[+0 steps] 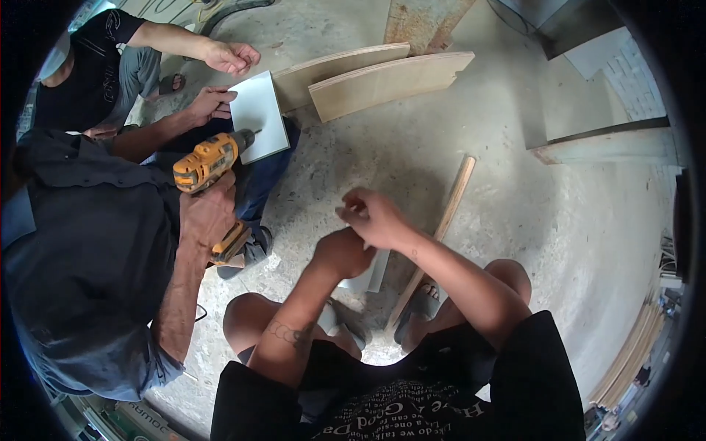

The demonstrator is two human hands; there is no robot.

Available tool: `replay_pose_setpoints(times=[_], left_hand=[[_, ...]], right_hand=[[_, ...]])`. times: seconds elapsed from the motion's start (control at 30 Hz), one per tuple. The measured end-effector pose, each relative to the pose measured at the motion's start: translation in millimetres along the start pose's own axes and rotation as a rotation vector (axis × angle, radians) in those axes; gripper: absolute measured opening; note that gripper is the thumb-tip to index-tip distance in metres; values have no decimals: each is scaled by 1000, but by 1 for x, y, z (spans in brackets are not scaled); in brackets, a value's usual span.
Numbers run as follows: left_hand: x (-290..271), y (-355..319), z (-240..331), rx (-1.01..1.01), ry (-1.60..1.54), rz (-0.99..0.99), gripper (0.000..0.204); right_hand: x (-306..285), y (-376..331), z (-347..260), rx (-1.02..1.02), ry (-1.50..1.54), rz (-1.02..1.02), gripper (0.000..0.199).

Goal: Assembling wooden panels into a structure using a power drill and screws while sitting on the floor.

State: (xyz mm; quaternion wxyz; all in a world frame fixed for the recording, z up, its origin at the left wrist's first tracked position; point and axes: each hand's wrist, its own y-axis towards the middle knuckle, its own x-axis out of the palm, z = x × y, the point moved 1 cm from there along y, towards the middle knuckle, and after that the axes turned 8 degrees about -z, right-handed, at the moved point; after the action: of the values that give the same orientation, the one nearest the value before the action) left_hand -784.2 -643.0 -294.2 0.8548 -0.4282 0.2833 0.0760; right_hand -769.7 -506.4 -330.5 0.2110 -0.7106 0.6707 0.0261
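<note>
My left hand is closed in a fist, back of the hand upward; what it holds, if anything, is hidden. Touching it or just above it is my right hand, its fingers loosely bent and apart, with nothing visible in them. Beneath both hands a pale flat board lies on the floor between my feet, partly covered. To my left a co-worker's hand grips a yellow cordless drill. Its bit is at a white panel, which the co-worker's other hand steadies on a knee.
Two curved plywood pieces stand on edge ahead. A long wooden strip lies slanting beside my right foot. A second person's hand reaches in at the upper left. Metal frame parts stand at the right, with stacked strips nearer.
</note>
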Motion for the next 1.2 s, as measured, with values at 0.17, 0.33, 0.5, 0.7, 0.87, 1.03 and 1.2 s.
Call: replay_pose_setpoints(times=[0.17,0.33,0.5,0.7,0.87,1.03,1.2], left_hand=[[-20,-3,7,-65,104,-74,45],[-16,-37,51,19,62,-198,41],[-7,-53,62,60,146,-201,38],[-3,-54,65,124,16,-179,39],[1,-53,67,101,1,-238,40],[6,-48,67,181,43,-141,36],[9,-42,66,194,46,-166,36]], right_hand=[[13,127,86,247,126,-186,42],[61,206,14,199,579,-242,60],[84,224,-8,136,942,-304,60],[91,222,-5,48,991,-275,46],[87,221,-7,35,966,-187,43],[87,221,-9,48,917,-160,41],[88,216,-11,40,960,-154,44]])
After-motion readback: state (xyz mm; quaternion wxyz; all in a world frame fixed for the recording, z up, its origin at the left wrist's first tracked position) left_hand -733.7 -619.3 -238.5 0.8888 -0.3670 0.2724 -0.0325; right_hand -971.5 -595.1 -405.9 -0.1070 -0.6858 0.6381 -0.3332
